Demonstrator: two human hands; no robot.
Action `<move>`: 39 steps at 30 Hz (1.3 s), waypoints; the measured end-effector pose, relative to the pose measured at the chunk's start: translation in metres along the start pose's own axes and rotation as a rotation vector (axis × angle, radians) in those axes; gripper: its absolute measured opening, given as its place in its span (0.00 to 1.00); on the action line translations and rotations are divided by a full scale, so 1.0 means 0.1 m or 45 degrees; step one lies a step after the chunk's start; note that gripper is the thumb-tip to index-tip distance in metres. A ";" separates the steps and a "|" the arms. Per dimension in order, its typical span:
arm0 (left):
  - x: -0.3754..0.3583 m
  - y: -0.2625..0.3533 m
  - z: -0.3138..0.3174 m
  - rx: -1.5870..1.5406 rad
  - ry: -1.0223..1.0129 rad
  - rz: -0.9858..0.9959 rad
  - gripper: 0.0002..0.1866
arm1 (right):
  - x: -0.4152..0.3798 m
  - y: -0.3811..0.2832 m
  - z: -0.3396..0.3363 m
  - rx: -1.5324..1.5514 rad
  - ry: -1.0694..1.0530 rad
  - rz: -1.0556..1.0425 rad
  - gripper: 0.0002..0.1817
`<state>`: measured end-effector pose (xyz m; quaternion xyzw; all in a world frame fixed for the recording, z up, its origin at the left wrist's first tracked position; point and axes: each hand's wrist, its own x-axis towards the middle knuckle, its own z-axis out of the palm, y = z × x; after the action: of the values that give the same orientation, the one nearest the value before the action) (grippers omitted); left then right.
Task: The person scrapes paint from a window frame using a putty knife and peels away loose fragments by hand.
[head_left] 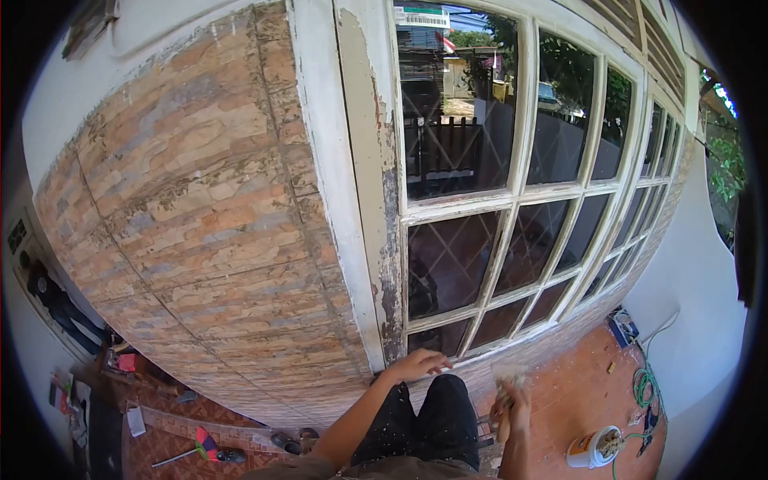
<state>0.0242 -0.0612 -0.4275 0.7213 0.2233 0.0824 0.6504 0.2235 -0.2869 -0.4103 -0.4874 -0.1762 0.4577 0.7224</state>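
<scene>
Flaking white paint covered the window frame [376,200], a tall wooden upright with bare grey wood exposed along its inner edge, and the same worn finish ran over the glazing bars that divided the window [528,184] into rectangular dark panes.

Head view: at nine o'clock of the frame stood a wall of stone-look tiles [200,216] in orange, tan and grey, rough-faced and laid in large rectangles. The left hand [418,365] lay at six o'clock, fingers extended and spread flat, its fingertips touching the lower end of the frame beside the bottom pane; it held nothing. The right hand [512,408], at five o'clock, was closed around a pale wooden handle; the tool's head [509,374] rose above the fist, just below the sill, as a light, blurred patch whose kind could not be told. Between the two hands showed black trousers [432,416] speckled with white spots.

On the red tiled floor [576,392] at four o'clock stood a white bucket [594,448] with orange markings, next to a coiled green hose [642,388]. At seven o'clock a red-and-green tool [206,446] lay on the floor.
</scene>
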 end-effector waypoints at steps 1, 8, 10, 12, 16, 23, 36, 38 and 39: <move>-0.04 -0.12 0.01 -0.034 0.009 -0.044 0.25 | -0.02 0.16 -0.07 0.003 -0.006 0.013 0.12; -0.24 -0.13 0.32 -0.398 0.020 -0.069 0.28 | 0.24 0.37 0.14 0.088 -0.341 0.158 0.07; -0.19 -0.14 0.40 -0.402 0.073 -0.006 0.28 | 0.36 0.37 0.23 0.081 -0.444 0.191 0.06; -0.17 -0.07 0.44 -0.445 0.168 0.049 0.24 | 0.43 0.35 0.35 -0.005 -0.572 0.309 0.06; -0.14 -0.20 0.39 -0.391 0.318 0.151 0.20 | 0.55 0.46 0.55 -0.164 -0.733 0.432 0.06; -0.40 0.18 0.19 -0.161 0.618 0.062 0.16 | 0.61 0.62 0.86 -0.252 -0.688 0.370 0.09; -0.57 0.55 -0.08 -0.186 0.740 0.444 0.16 | 0.77 -0.27 1.61 -0.450 -0.774 -0.040 0.16; -0.61 0.69 -0.10 -0.194 0.732 0.480 0.17 | 0.84 -0.62 1.89 -0.288 -0.834 -0.094 0.15; -0.62 0.71 -0.11 -0.199 0.722 0.478 0.17 | 0.82 -0.83 2.10 -0.053 -0.868 -0.128 0.13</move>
<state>-0.0197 -0.0815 -0.3459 0.6462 0.2515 0.4145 0.5894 0.1598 -0.1130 -0.2570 -0.3118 -0.4407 0.5544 0.6334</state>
